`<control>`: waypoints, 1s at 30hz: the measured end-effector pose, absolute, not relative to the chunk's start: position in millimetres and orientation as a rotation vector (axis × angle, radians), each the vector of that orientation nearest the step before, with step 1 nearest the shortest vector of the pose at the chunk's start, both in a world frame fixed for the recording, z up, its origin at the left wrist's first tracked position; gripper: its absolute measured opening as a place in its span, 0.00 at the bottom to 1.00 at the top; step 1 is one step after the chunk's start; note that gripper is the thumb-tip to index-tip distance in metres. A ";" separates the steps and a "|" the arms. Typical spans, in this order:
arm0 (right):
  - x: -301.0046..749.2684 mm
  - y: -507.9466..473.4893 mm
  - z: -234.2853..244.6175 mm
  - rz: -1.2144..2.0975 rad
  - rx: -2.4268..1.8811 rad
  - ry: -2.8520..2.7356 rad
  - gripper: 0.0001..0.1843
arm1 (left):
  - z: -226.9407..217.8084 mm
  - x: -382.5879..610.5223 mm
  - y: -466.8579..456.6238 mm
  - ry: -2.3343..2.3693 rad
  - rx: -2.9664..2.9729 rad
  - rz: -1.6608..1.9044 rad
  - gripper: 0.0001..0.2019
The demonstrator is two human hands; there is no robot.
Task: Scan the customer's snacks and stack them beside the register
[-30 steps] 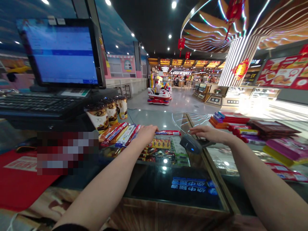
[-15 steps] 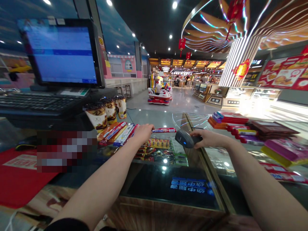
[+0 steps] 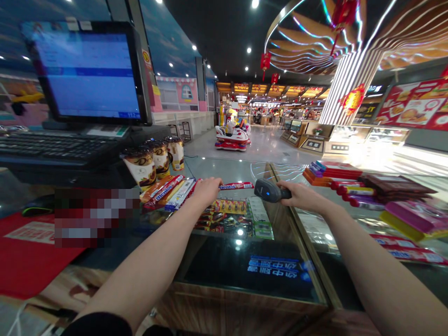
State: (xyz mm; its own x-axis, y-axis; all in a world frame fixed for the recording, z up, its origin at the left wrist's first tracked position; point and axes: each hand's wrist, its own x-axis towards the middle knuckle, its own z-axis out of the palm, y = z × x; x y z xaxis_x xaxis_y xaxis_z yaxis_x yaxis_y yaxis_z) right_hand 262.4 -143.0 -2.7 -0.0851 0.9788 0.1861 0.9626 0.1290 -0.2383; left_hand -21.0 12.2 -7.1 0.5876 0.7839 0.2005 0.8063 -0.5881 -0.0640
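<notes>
My left hand [image 3: 208,192] rests on the glass counter [image 3: 224,170], its fingers curled over the near end of a red Mentos roll [image 3: 237,185]. My right hand [image 3: 301,194] is shut on a dark grey handheld barcode scanner [image 3: 269,190], which shows a blue light. The scanner's nose points left towards the roll, a short gap apart. Below my left hand lie several candy packs, including Mentos rolls [image 3: 164,193], and rows of small packaged sweets [image 3: 229,207] sit under the glass.
Several chocolate drink cups [image 3: 142,167] stand by a keyboard [image 3: 52,148] and a POS monitor [image 3: 87,70] at the left. A red counter mat [image 3: 31,247] lies at the lower left. Stacked boxed confectionery [image 3: 371,186] fills the right counter. A mall walkway with a children's ride lies beyond.
My right hand has lifted the scanner off its low position by the counter divider and holds it up and to the left, nearer the Mentos roll. My left hand has barely moved.
</notes>
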 end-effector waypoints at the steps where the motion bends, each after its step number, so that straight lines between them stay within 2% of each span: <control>1: 261.8 -143.0 -2.4 0.068 -1.900 -2.123 0.22 | -7.5 -21.1 12.6 -1.345 -2.663 -0.231 0.14; 13: 258.0 -145.7 1.5 0.066 -1.910 -2.160 0.20 | -10.6 -21.7 14.6 -1.334 -2.667 -0.268 0.14; 30: 262.7 -143.3 -0.3 0.123 -1.922 -2.157 0.23 | -4.4 -20.9 9.1 -1.364 -2.661 -0.216 0.14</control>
State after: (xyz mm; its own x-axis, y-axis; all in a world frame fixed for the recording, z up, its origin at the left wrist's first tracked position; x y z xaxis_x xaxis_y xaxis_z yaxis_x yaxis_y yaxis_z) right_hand 262.7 -143.3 -0.3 -0.0992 0.9867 0.1290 0.9657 0.1267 -0.2266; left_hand -20.9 9.1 -4.4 0.5779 0.7931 0.1924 0.8137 -0.5779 -0.0619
